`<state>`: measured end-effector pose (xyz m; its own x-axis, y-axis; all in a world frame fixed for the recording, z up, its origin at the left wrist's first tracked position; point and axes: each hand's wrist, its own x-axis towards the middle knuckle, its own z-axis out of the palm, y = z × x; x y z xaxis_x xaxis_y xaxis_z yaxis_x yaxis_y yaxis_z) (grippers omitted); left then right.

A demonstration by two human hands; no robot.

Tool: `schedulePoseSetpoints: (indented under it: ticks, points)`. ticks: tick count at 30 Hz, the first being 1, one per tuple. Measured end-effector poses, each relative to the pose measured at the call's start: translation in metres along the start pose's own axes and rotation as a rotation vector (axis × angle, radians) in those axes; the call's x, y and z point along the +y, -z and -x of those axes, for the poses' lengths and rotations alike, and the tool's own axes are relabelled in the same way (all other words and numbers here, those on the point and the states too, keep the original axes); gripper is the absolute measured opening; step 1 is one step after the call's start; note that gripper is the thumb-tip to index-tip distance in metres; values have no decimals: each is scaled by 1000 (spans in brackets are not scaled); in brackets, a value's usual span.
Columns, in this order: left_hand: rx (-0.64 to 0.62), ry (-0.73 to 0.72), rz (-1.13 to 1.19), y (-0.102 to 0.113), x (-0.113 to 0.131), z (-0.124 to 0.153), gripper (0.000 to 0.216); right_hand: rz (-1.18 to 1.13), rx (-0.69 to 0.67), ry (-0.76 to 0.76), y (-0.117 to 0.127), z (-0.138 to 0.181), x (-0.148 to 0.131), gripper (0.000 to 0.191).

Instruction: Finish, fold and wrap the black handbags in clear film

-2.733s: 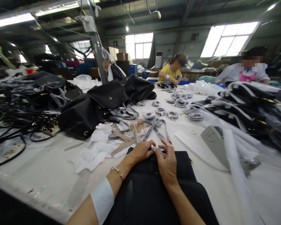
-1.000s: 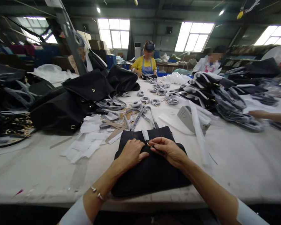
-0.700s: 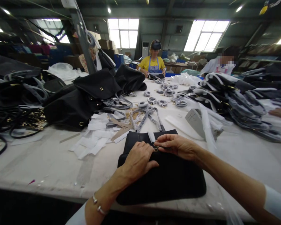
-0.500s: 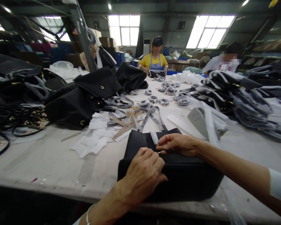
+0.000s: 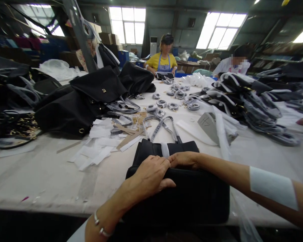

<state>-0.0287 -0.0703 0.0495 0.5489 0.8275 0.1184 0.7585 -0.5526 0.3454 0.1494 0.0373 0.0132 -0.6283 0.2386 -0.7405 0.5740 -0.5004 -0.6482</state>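
A black bag (image 5: 192, 195) lies at the near edge of the white table (image 5: 40, 174), its grey wrapped handles (image 5: 164, 126) stretching away from me. My left hand (image 5: 151, 176) grips the bag's upper edge with curled fingers. My right hand (image 5: 184, 159) rests closed on the same edge just to the right, fingertips meeting the left hand beside a white strip (image 5: 164, 150) at the bag's opening. What the right fingers pinch is hidden.
Black bags (image 5: 83, 101) are heaped at left; white paper scraps (image 5: 101, 148) lie before them. Coiled grey straps (image 5: 171, 101) dot the middle. Wrapped handles (image 5: 252, 104) pile up at right, near a grey wedge (image 5: 208, 124). Two people work at the far end.
The bag has been drawn nearer the table edge. My right hand slid left along the bag's top to meet my left hand, which now clasps the edge.
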Motion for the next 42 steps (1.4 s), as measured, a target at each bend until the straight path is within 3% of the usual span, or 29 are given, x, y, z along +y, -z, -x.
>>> schedulePoseSetpoints:
  ticks: [6, 14, 18, 21, 27, 33, 37, 42]
  points:
    - [-70, 17, 66, -8, -13, -7, 43, 230, 35, -55, -1, -4, -2, 10]
    - [-66, 82, 150, -19, -25, -9, 35, 155, -18, 39, 10, 31, -19, 16]
    - [-91, 129, 121, -22, -25, -8, 37, 410, 198, 106, 20, 48, -15, 16]
    - [-84, 136, 118, -18, -22, -8, 39, 385, 329, 193, 19, 47, -8, 17]
    - [-109, 130, 134, -7, -13, -7, 34, 498, 149, 222, 0, 28, -1, 26]
    - [-85, 159, 144, -15, -17, -5, 33, 408, 279, 214, 5, 24, -3, 19]
    - [-74, 151, 169, -18, -19, -7, 31, 394, 153, 221, 3, 25, 2, 21]
    - [-49, 75, 240, -18, -21, -10, 24, 157, 6, 174, -2, 18, 11, 19]
